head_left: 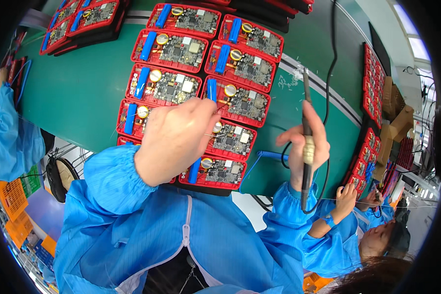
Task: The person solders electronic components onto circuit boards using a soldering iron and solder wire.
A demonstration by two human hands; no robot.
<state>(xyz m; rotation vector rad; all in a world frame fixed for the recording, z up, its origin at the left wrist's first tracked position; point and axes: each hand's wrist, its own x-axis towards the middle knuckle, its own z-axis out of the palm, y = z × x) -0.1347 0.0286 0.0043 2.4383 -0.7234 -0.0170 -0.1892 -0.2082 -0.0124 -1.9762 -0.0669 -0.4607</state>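
My left hand is closed in a pinch over the middle of two columns of red plastic housings. A thin strand shows by its fingertips, but what they hold is too small to make out. Under and beside it, each red housing carries a grey circuit board, a blue cylindrical battery and a round coin cell. My right hand grips a soldering iron with a pale wrapped grip. Its tip points away from me, apart from the boards, near white scraps.
The green bench has a metal strip along it. More red housings are stacked far left, others at right. A black cable loops past the iron. A blue coiled cord lies nearby. Co-workers sit right and left.
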